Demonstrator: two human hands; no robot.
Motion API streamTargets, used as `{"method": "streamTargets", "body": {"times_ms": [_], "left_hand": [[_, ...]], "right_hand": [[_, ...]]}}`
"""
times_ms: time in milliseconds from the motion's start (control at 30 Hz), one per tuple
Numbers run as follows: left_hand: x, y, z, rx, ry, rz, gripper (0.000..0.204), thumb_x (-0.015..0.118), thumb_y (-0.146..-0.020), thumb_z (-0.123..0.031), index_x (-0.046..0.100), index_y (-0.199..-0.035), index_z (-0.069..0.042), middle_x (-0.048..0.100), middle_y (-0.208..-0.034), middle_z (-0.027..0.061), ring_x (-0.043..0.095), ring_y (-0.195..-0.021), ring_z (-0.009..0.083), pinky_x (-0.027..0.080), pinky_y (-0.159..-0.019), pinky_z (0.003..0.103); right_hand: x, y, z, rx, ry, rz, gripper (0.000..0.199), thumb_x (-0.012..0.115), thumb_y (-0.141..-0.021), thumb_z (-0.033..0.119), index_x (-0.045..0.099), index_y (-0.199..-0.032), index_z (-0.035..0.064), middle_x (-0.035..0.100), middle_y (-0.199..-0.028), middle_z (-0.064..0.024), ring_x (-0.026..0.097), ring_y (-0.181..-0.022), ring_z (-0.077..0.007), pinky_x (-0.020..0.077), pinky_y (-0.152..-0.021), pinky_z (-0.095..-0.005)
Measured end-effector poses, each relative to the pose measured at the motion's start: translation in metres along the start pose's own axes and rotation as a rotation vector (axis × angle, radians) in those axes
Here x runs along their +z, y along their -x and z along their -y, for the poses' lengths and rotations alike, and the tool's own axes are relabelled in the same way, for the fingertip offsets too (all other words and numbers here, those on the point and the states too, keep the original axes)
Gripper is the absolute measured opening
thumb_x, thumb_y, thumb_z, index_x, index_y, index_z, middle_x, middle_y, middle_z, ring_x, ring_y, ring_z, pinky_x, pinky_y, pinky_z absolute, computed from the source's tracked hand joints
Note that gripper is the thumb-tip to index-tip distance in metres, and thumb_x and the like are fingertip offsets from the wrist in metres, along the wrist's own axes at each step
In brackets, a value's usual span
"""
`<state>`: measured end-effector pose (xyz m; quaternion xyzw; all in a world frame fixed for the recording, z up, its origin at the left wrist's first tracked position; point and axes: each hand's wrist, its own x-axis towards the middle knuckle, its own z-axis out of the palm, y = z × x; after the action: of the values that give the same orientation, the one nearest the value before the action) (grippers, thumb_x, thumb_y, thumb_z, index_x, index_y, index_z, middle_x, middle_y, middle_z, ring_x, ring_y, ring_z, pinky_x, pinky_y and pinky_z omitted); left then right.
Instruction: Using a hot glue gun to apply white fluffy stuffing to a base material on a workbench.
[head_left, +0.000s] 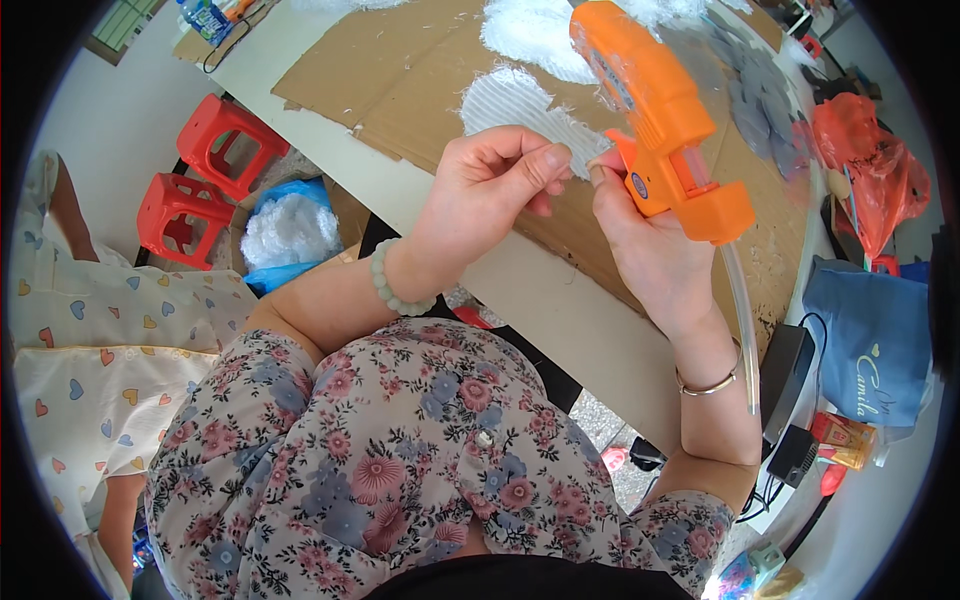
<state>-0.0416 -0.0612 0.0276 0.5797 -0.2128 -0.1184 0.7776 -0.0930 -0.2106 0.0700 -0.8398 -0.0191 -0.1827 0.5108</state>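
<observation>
A: Tool?
B: Orange plastic glue gun (655, 120), chunky body, nozzle pointing away, clear glue stick (742, 330) trailing from the back. Held up over the cardboard sheet (400, 80) on the table (520, 290).
A: Hands?
B: Right hand (650, 250) wrapped tight round the grip. Left hand (490, 190) curled narrow, thumb + forefinger pinched just beside the trigger; whether sth is betw. them, can't tell.
A: Materials?
B: Corrugated brown card, fluffy white pieces (520, 100) lying on it. Pale bead bracelet (392, 285) on left wrist, thin metal bangle (710, 385) on right.
</observation>
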Motion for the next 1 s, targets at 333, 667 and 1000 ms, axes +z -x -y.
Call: {"method": "streamTargets", "body": {"times_ms": [333, 667, 1000], "left_hand": [[-0.001, -0.005, -0.002, -0.024, 0.153, 0.036, 0.023, 0.049, -0.095, -0.02, 0.06, -0.09, 0.0, 0.06, -0.083, 0.0035, 0.055, -0.073, 0.0098, 0.046, -0.065, 0.023], [-0.012, -0.016, -0.04, 0.35, -0.331, 0.445, 0.031, 0.049, -0.095, -0.022, 0.056, -0.075, 0.002, 0.052, -0.062, 0.0052, 0.049, -0.056, 0.0124, 0.039, -0.053, 0.025], [-0.007, 0.009, -0.049, 0.441, -0.355, 0.548, 0.013, 0.058, -0.086, -0.012, 0.058, -0.08, 0.0, 0.056, -0.064, 0.006, 0.052, -0.057, 0.0184, 0.047, -0.066, 0.033]], "right_hand": [[-0.003, -0.001, -0.008, -0.097, -0.103, -0.029, 0.02, 0.065, -0.081, 0.001, 0.058, -0.1, -0.0007, 0.06, -0.086, -0.0008, 0.056, -0.075, -0.0059, 0.0472, -0.067, -0.0215], [-0.015, -0.003, 0.009, -0.424, 0.033, 0.041, 0.059, 0.077, -0.068, 0.024, 0.054, -0.118, 0.0015, 0.06, -0.085, -0.0135, 0.061, -0.079, -0.0301, 0.0497, -0.069, -0.0357], [-0.035, -0.001, 0.017, -0.159, 0.06, 0.094, 0.041, 0.072, -0.073, 0.025, 0.059, -0.106, 0.0021, 0.062, -0.085, -0.015, 0.062, -0.08, -0.0294, 0.0492, -0.07, -0.034]]}}
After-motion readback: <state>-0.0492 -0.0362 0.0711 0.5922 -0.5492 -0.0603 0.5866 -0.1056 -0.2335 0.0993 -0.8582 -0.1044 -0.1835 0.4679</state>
